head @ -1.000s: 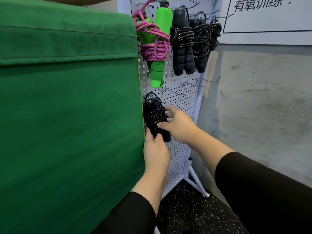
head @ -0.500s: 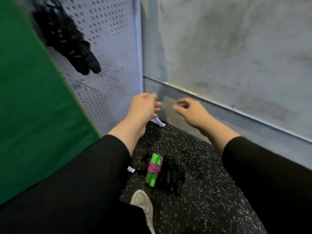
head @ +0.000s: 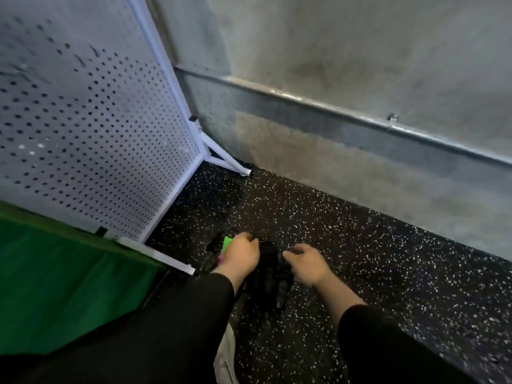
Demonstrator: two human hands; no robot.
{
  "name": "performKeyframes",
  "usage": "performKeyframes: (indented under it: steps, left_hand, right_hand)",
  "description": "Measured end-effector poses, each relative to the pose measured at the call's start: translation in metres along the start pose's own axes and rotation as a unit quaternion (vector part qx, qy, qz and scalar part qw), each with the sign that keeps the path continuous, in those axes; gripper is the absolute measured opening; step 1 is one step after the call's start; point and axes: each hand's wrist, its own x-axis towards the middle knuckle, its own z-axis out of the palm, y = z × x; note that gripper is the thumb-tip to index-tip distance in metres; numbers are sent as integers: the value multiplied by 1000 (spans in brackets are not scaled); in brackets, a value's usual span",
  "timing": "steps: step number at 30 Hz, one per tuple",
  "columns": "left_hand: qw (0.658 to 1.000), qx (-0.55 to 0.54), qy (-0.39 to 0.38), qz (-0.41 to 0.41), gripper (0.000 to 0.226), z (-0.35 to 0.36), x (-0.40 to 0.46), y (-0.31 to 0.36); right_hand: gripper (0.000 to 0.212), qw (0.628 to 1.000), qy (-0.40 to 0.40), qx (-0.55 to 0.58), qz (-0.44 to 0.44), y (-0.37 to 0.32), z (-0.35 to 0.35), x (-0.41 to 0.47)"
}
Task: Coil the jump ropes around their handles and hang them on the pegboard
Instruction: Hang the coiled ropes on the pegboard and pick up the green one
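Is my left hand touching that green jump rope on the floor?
Cannot tell. In the head view the left hand covers most of the green jump rope, but blur hides any contact.

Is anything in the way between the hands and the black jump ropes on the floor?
Nothing visible is. The left hand and right hand are already down at the black jump ropes on the speckled floor. A green-handled rope lies partly under the left hand, beside the black ones.

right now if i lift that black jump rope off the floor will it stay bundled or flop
The black jump rope looks loosely piled, so its cord probably dangles and snags. Its handles seem stiff and likely light. Both hands, left hand and right hand, suggest gathering helps.
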Motion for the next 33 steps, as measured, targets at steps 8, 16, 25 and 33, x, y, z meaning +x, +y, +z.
performKeyframes:
  steps: [8, 16, 25, 33]
  left_hand:
    - [998, 9, -17, -58, 23, 48, 18, -37]
    - [988, -143, 10, -64, 37, 37, -1, -26]
    - [917, -353, 177, 52, 35, -36, -39, 48]
    - [852, -442, 137, 245, 23, -173, -107, 123]
  right_hand:
    - [10, 992, -23, 98, 71, 18, 50, 22]
    - [43, 983, -22, 180, 43, 8, 49, 8]
    - [56, 962, 76, 149, -218, -90, 2, -63]
    - [55, 901, 102, 112, -406, -233, -34, -155]
